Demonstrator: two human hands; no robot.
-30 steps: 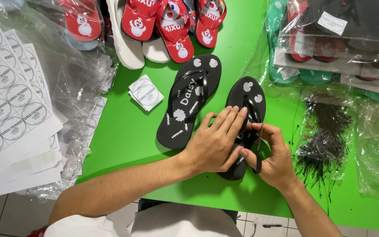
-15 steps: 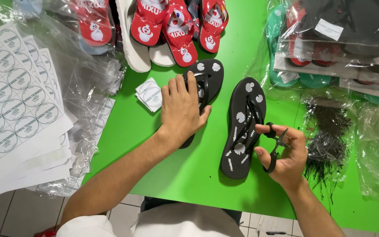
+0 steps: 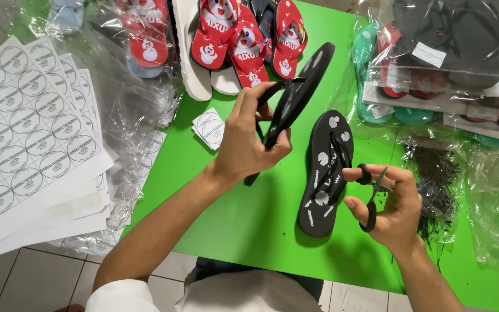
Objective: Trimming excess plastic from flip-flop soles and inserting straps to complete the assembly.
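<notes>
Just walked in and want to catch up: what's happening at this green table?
A person is handling a pair of black flip-flops. The left hand holds one black flip-flop lifted off the green table, tilted on edge, fingers around its strap. The right hand holds small black scissors beside the other black flip-flop, which lies flat, sole up. Red flip-flops, sticker sheets and bagged pairs surround them.

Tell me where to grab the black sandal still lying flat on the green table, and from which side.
Take the flat black sandal by its raised Y-shaped strap, coming from above: the sole lies flat on the green table, so only the strap offers room for fingers. Come from its left, since the right hand with the scissors sits at its right edge.
</notes>
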